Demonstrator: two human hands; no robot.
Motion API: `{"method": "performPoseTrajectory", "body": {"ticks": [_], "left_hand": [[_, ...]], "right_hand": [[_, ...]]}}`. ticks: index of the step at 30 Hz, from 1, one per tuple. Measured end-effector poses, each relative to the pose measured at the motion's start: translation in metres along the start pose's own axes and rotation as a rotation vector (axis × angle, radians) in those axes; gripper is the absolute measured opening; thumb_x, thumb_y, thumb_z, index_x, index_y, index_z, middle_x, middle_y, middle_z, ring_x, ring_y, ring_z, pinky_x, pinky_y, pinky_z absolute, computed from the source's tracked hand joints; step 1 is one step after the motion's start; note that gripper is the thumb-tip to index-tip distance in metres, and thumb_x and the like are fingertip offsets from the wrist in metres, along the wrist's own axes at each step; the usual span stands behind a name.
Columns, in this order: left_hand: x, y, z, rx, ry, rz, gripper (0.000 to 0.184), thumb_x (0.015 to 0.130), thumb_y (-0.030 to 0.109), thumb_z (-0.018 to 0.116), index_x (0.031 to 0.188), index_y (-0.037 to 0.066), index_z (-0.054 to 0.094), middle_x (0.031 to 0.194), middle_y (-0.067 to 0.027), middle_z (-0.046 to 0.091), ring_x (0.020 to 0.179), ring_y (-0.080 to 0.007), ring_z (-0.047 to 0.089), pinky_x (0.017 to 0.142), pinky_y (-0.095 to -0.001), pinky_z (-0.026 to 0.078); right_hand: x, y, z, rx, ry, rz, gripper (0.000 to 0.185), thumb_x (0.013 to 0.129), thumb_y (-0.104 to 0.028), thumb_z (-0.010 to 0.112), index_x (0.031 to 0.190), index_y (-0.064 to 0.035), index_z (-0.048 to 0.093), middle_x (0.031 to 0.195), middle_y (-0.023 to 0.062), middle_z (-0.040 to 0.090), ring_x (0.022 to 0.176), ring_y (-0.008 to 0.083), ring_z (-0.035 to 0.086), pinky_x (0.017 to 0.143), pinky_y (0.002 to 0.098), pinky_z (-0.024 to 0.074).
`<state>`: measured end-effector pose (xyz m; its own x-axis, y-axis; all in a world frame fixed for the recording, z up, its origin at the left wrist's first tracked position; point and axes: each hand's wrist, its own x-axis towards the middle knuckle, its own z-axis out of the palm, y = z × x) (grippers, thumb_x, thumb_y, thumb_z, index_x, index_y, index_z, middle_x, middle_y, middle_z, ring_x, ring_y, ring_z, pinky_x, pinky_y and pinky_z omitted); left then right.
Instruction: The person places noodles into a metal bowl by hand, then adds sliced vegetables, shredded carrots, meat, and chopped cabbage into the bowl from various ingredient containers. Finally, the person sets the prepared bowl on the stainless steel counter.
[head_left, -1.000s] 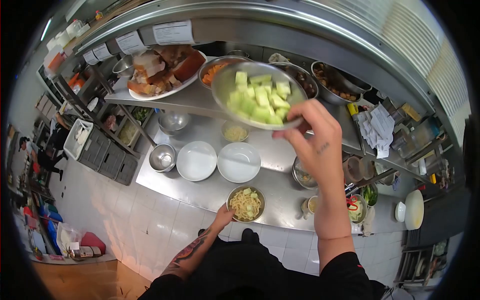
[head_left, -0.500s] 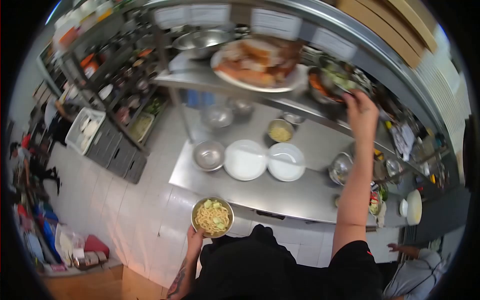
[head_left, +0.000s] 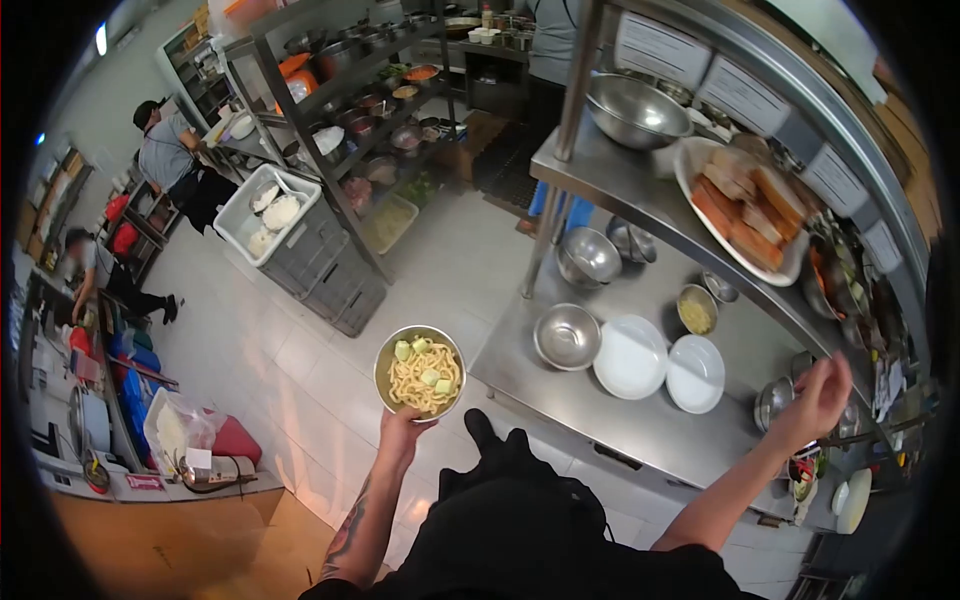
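My left hand (head_left: 402,432) grips the rim of a metal bowl (head_left: 383,392) from below, above the floor and left of the counter. In the bowl lie thick pale noodles (head_left: 420,370) with several light green chunks (head_left: 430,377) on top. My right hand (head_left: 812,400) is over the right part of the counter, fingers curled together. Whatever is in those fingers, if anything, is hidden. Up on the shelf, beyond this hand, stand bowls with orange and green food (head_left: 835,280). A white platter (head_left: 685,175) with large orange and pale pieces (head_left: 745,205) stands beside them.
On the steel counter (head_left: 520,365) sit a metal bowl (head_left: 567,337), two white plates (head_left: 630,357) and a small bowl of pale shreds (head_left: 697,310). Grey crates (head_left: 340,285) and a loaded rack (head_left: 330,160) stand ahead. A person (head_left: 170,160) is at the far left.
The view has turned left. My right hand has come away from the shelf bowls, down toward the counter. My left hand still holds the bowl of noodles.
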<state>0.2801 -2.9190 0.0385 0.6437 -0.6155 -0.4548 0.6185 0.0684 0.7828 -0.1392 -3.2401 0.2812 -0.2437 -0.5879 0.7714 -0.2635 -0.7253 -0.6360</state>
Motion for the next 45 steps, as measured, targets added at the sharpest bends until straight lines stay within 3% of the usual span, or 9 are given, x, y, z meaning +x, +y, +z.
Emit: {"method": "performPoseTrajectory", "body": {"ticks": [8, 13, 19, 26, 28, 29, 31, 37, 45], "left_hand": [[0.092, 0.035, -0.030, -0.058, 0.037, -0.156, 0.053, 0.082, -0.001, 0.048, 0.134, 0.000, 0.041, 0.122, -0.0151, 0.060, 0.102, -0.0271, 0.065, 0.082, -0.0428, 0.058], [0.128, 0.092, -0.052, -0.003, 0.106, 0.015, 0.051, 0.086, 0.002, 0.050, 0.136, 0.002, 0.041, 0.124, -0.0138, 0.060, 0.100, -0.0249, 0.067, 0.079, -0.0396, 0.058], [0.203, 0.142, -0.095, 0.098, 0.105, 0.083, 0.056, 0.084, 0.003, 0.054, 0.139, 0.002, 0.040, 0.125, -0.0141, 0.059, 0.104, -0.0240, 0.065, 0.078, -0.0363, 0.059], [0.312, 0.209, -0.140, 0.350, -0.201, 0.010, 0.054, 0.091, 0.016, 0.060, 0.140, 0.000, 0.043, 0.130, -0.0145, 0.056, 0.112, -0.0232, 0.061, 0.091, -0.0377, 0.053], [0.344, 0.239, -0.134, 0.965, -0.123, 0.626, 0.052, 0.091, 0.019, 0.061, 0.137, -0.002, 0.045, 0.127, -0.0215, 0.056, 0.116, -0.0308, 0.056, 0.098, -0.0435, 0.044], [0.356, 0.256, -0.124, 0.967, -0.150, 0.625, 0.052, 0.091, 0.019, 0.061, 0.137, -0.002, 0.045, 0.127, -0.0215, 0.056, 0.116, -0.0308, 0.056, 0.098, -0.0435, 0.044], [0.371, 0.293, -0.095, 1.302, -0.247, 1.034, 0.059, 0.091, 0.028, 0.063, 0.138, -0.001, 0.044, 0.138, -0.0254, 0.046, 0.132, -0.0387, 0.042, 0.110, -0.0541, 0.029], [0.400, 0.277, -0.038, 1.683, -0.860, 0.956, 0.076, 0.093, 0.051, 0.052, 0.149, 0.003, 0.033, 0.159, -0.0162, 0.025, 0.149, -0.0370, 0.013, 0.118, -0.0577, 0.008], [0.482, 0.241, 0.024, 1.767, -1.155, 0.855, 0.071, 0.096, 0.051, 0.049, 0.154, 0.014, 0.028, 0.163, -0.0169, 0.012, 0.149, -0.0412, 0.011, 0.115, -0.0640, 0.008]], "right_hand": [[-0.217, -0.006, 0.223, 0.573, -1.158, 0.900, 0.023, 0.086, 0.007, 0.062, 0.108, 0.0000, 0.065, 0.085, 0.0043, 0.060, 0.072, 0.0115, 0.064, 0.066, 0.0258, 0.0546], [-0.282, -0.035, 0.368, 0.353, -1.737, 0.708, 0.013, 0.095, -0.009, 0.059, 0.100, -0.0011, 0.068, 0.088, 0.0063, 0.063, 0.066, 0.0104, 0.063, 0.057, 0.0238, 0.0507], [-0.359, -0.033, 0.506, 0.602, -1.337, 1.065, 0.024, 0.098, -0.020, 0.059, 0.111, 0.0001, 0.060, 0.092, 0.0085, 0.065, 0.061, 0.0119, 0.062, 0.052, 0.0254, 0.0503], [-0.391, -0.044, 0.576, 0.515, -1.258, 1.297, 0.018, 0.094, -0.015, 0.062, 0.092, -0.0022, 0.049, 0.082, 0.0116, 0.063, 0.059, 0.0182, 0.066, 0.051, 0.0302, 0.0572], [-0.396, -0.053, 0.586, 0.486, -1.172, 1.354, 0.019, 0.094, -0.014, 0.063, 0.090, -0.0030, 0.048, 0.080, 0.0125, 0.063, 0.058, 0.0191, 0.066, 0.051, 0.0304, 0.0575], [-0.398, -0.058, 0.591, 0.491, -1.080, 1.380, 0.018, 0.093, -0.012, 0.062, 0.089, -0.0027, 0.047, 0.077, 0.0127, 0.063, 0.057, 0.0202, 0.066, 0.050, 0.0308, 0.0575], [-0.400, -0.064, 0.600, 0.499, -0.956, 1.396, 0.017, 0.092, -0.011, 0.062, 0.088, -0.0023, 0.047, 0.075, 0.0128, 0.063, 0.056, 0.0212, 0.066, 0.050, 0.0311, 0.0575], [-0.403, -0.056, 0.623, 0.420, -0.719, 1.366, 0.012, 0.089, -0.003, 0.057, 0.085, -0.0022, 0.046, 0.076, 0.0128, 0.062, 0.056, 0.0211, 0.065, 0.048, 0.0315, 0.0573], [-0.390, 0.022, 0.637, 0.337, -0.578, 1.399, 0.009, 0.088, -0.002, 0.055, 0.096, -0.0011, 0.051, 0.081, 0.0105, 0.062, 0.058, 0.0182, 0.063, 0.048, 0.0300, 0.0556]]}}
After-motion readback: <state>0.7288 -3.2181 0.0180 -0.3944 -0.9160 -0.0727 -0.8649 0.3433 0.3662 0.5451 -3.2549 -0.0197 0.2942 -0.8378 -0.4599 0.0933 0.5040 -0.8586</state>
